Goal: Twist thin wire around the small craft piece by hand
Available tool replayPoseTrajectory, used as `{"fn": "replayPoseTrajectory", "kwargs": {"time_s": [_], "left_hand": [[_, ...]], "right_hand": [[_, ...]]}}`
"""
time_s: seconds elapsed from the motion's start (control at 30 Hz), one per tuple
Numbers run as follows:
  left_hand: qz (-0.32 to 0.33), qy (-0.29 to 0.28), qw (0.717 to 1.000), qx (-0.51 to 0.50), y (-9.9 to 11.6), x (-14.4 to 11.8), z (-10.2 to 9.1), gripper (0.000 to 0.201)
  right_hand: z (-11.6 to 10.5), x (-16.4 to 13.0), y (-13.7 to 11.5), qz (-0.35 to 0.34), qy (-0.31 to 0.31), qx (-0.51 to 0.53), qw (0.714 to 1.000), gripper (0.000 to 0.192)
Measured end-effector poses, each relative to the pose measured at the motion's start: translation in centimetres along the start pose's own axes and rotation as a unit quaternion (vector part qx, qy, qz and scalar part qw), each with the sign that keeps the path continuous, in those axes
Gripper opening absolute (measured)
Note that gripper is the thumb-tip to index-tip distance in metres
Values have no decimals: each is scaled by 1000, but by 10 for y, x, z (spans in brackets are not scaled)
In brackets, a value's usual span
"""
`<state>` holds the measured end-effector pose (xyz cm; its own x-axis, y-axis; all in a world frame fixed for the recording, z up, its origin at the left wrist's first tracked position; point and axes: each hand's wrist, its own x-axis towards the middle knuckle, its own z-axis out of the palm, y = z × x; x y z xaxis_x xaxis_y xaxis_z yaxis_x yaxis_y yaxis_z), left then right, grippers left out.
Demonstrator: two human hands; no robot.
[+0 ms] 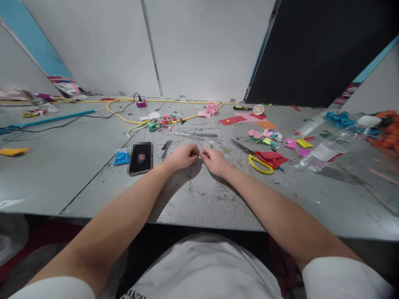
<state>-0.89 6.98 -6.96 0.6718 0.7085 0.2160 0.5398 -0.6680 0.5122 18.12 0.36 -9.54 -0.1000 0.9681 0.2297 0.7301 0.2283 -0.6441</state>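
Observation:
My left hand [186, 156] and my right hand [214, 160] meet over the middle of the grey table [199, 207], fingertips almost touching. Both are closed in a pinch around something tiny and pale that is too small to name. Just beyond them lies a loose bundle of thin wires [199, 137]. Left of my left hand is a small bunch of short dark strips [166, 149]. Scissors with yellow and red handles [260, 164] rest to the right of my right hand, blades pointing toward the wires.
A blurred-out dark square object [141, 158] and a blue packet [121, 158] sit on the left. Behind are colourful scraps [168, 120], a yellow cable [124, 99] and a box cutter [243, 108]. A clear plastic bottle [339, 145] lies tilted at right, near orange material [386, 135].

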Motion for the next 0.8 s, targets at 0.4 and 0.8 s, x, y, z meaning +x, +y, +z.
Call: {"fn": "replayPoseTrajectory", "kwargs": {"time_s": [0.4, 0.8], "left_hand": [[-51, -1, 999, -3, 3, -3, 0, 19], [-50, -4, 999, 18, 9, -2, -3, 12]], "right_hand": [[2, 1, 2, 9, 18, 15, 1000, 20], [3, 1, 0, 17, 15, 10, 1000, 19]]}}
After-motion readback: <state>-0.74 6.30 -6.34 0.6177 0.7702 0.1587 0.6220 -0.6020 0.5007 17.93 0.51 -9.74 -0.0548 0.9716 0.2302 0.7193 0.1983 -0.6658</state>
